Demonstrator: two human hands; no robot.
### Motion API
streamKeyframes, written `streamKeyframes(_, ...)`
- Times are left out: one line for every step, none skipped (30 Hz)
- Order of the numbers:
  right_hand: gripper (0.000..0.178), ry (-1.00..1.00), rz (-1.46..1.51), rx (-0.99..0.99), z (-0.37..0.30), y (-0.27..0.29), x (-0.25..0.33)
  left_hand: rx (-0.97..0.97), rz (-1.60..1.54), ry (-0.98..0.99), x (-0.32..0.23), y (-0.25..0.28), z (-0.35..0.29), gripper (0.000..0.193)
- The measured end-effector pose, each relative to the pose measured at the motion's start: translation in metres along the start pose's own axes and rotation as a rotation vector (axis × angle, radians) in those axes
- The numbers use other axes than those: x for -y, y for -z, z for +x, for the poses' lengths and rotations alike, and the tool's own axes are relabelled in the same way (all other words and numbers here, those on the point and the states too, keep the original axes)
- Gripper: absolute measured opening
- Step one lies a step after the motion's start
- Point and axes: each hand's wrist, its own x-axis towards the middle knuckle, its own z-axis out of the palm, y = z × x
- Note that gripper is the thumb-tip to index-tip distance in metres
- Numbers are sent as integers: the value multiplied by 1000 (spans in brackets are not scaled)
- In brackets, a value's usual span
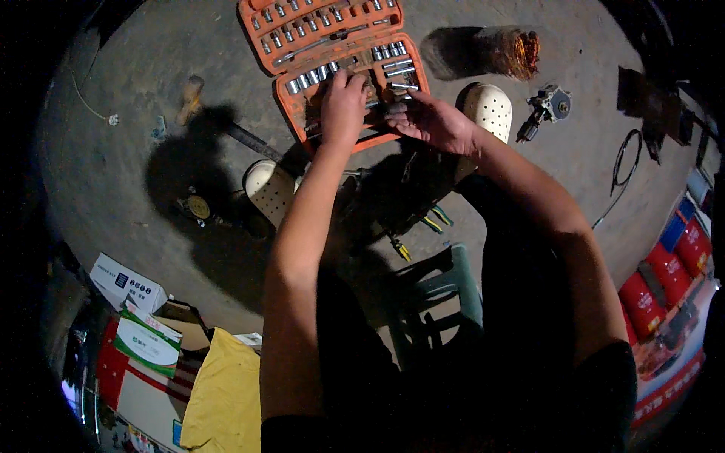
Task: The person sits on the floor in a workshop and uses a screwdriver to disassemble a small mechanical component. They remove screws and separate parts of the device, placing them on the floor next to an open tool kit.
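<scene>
An orange socket set case (284, 106) lies unfolded on the floor in front of me, with rows of silver sockets (311, 78) in both halves. My left hand (345, 106) reaches over the nearer half, its fingers bent down into the tray and their tips hidden. Beside it, above the right part of the same half, my right hand (434, 124) is turned palm inward. Its fingers are loosely curved and apart, with no held object that I can make out. A long extension bar (321, 45) rests in the far half.
A hammer (253, 141) lies left of the case. Copper wire (521, 54) and a small motor (557, 104) lie at right. Pliers (401, 249) and a green stool (467, 291) are near my legs. Boxes (124, 283) and red containers (666, 270) stand at the sides.
</scene>
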Motion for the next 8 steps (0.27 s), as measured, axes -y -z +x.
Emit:
streamKeyframes(39, 12, -10, 3, 0, -2, 1, -13, -30, 7, -3, 2, 0, 27)
streamKeyframes(38, 11, -24, -10, 0, -3, 1, -33, -2, 17, -5, 4, -1, 28)
streamKeyframes(37, 8, -38, -23, 0, -4, 2, -53, 26, 27, -7, 6, -3, 28)
streamKeyframes(36, 7, -51, -37, 1, -4, 2, -73, 53, 37, -9, 9, -3, 29)
streamKeyframes(36, 7, -55, -32, 1, -4, 1, -55, 60, 23, -8, 9, -3, 29)
streamKeyframes(35, 7, -59, -27, 2, -3, 1, -37, 68, 10, -6, 10, -4, 30)
streamKeyframes(35, 7, -63, -20, 3, -2, 1, -20, 77, -4, -3, 12, -4, 30)
streamKeyframes(38, 11, -71, -25, 4, 0, 0, -19, 79, -4, -1, 13, -4, 30)
